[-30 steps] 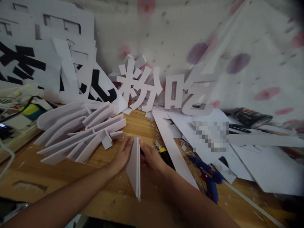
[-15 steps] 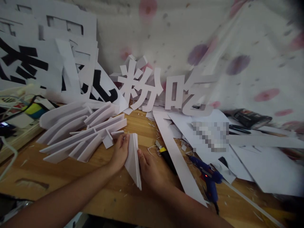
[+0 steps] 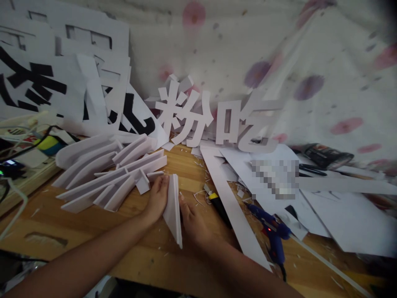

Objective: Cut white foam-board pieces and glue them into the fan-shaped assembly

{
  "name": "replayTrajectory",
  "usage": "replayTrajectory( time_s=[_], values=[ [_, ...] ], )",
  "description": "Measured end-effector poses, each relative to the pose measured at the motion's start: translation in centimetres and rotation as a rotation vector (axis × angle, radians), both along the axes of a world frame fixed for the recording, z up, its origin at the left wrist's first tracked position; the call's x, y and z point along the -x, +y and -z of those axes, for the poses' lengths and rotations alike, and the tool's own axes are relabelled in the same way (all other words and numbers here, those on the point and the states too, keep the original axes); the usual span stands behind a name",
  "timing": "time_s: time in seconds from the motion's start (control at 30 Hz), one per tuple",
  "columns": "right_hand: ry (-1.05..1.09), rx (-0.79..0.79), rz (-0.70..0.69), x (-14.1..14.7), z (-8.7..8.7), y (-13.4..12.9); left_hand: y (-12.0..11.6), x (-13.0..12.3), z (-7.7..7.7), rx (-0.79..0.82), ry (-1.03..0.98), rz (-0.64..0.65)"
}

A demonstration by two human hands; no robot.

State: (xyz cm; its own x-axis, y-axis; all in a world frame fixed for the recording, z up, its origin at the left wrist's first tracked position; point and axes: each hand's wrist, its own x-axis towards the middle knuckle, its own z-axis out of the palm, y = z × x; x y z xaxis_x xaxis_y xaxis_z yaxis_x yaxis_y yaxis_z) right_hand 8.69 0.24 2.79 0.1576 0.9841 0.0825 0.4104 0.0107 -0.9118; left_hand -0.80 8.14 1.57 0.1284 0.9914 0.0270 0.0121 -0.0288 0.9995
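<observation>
A white foam board piece point(image 3: 171, 213) stands on edge on the wooden table, between my two hands. My left hand point(image 3: 157, 198) grips it from the left, its fingers partly hidden behind the board. From the right, my right hand point(image 3: 194, 219) is closed against its edge, thumb close along the rim; the other fingers are mostly hidden. Left of my hands lies a white built-up character with raised foam board walls point(image 3: 111, 178). A small upright tab point(image 3: 143, 182) of it is close to my left hand.
A yellow-black utility knife point(image 3: 218, 207) and a blue glue gun point(image 3: 269, 227) lie right of my hands, beside a long white strip point(image 3: 235, 211). White cut-out characters point(image 3: 186, 114) stand at the back. Cut sheets point(image 3: 105, 37) lean at left. Scraps litter the wooden table point(image 3: 136, 252).
The view has shifted slightly, so things at left appear a little farther right. My right thumb seems to have eased slightly down the board's edge. My left hand keeps its grip.
</observation>
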Motion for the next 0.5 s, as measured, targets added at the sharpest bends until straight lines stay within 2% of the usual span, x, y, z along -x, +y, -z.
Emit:
replayTrajectory(
  time_s=[0.1, 0.17, 0.27, 0.37, 0.5],
  values=[
    [-0.55, 0.089, 0.004, -3.6, -0.9, -0.6, 0.1, 0.0, -0.2, -0.021, 0.004, 0.008],
    [-0.666, 0.103, 0.043, -5.9, -1.2, -1.3, 0.1, 0.0, -0.4, -0.023, 0.003, 0.017],
    [-1.009, 0.105, 0.088, -8.0, -1.1, -2.5, 0.1, -0.1, -0.5, -0.014, 0.0, 0.026],
    [-1.188, 0.073, 0.092, -8.9, -0.5, -3.4, 0.0, -0.1, -0.6, -0.008, -0.01, 0.037],
    [-1.291, 0.091, 0.13, -9.3, -0.4, -3.6, 0.0, -0.1, -0.6, 0.009, -0.029, 0.047]
  ],
)
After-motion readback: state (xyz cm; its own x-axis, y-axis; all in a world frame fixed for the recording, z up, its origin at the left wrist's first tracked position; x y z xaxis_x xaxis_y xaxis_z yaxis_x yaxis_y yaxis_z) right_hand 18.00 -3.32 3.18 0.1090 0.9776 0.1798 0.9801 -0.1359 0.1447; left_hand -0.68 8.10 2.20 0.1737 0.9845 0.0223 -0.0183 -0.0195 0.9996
